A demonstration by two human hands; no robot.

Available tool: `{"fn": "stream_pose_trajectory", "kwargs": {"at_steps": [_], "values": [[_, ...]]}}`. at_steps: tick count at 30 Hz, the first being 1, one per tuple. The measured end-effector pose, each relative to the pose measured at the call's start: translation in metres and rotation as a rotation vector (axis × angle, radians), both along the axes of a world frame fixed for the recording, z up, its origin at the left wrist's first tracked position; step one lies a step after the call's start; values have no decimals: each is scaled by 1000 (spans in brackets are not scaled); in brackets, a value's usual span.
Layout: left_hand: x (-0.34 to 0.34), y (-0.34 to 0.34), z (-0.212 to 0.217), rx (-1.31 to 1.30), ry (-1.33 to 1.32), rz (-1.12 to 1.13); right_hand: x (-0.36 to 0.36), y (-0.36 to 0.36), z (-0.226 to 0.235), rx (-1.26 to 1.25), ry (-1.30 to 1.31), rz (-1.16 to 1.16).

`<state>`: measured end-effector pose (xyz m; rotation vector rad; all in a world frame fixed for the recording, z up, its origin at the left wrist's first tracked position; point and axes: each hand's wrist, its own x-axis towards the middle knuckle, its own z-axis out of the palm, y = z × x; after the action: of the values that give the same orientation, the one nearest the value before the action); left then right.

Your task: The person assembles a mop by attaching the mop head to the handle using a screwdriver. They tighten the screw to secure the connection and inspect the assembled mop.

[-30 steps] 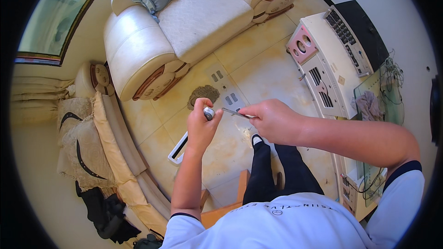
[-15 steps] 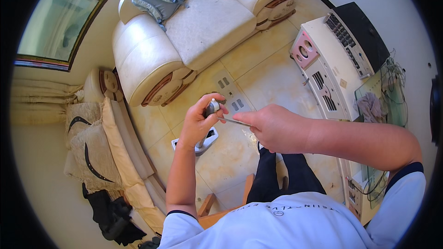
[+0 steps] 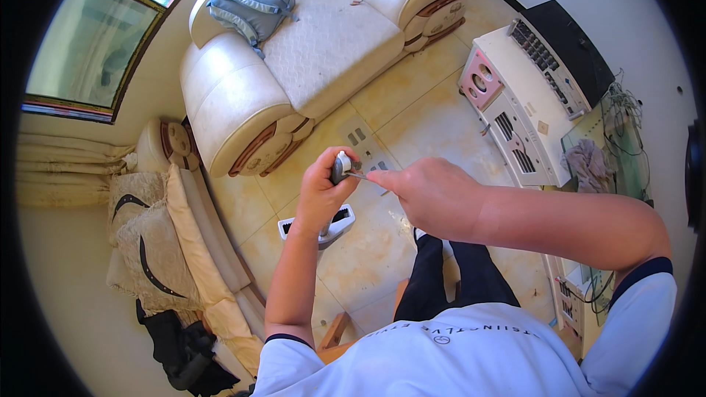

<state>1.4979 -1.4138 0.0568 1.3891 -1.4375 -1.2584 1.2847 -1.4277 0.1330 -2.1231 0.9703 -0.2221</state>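
Cream sofa (image 3: 334, 48) on yellowish tile floor (image 3: 419, 117), second sofa (image 3: 203, 250) along left wall (image 3: 62, 272). Window (image 3: 95, 44) upper left, bright outside; white cabinet (image 3: 544, 153) at right.

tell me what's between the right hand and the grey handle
A thin metal tool in the right hand points to the grey handle in the left hand; the head view shows this, but not whether the two touch.

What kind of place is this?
Looks like a home living room: a cream sofa with a backpack on it, cushions on a second seat at left, and a curtain hanging behind them.
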Motion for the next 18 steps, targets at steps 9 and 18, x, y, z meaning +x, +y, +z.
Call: {"fn": "stream_pose_trajectory", "kwargs": {"at_steps": [9, 18], "values": [[-20, 9, -3, -171, -192, 125, 11, 18, 10, 149, 160, -171], [-30, 9, -20, -231, -245, 75, 12, -9, 27, 239, 368, -32]]}}
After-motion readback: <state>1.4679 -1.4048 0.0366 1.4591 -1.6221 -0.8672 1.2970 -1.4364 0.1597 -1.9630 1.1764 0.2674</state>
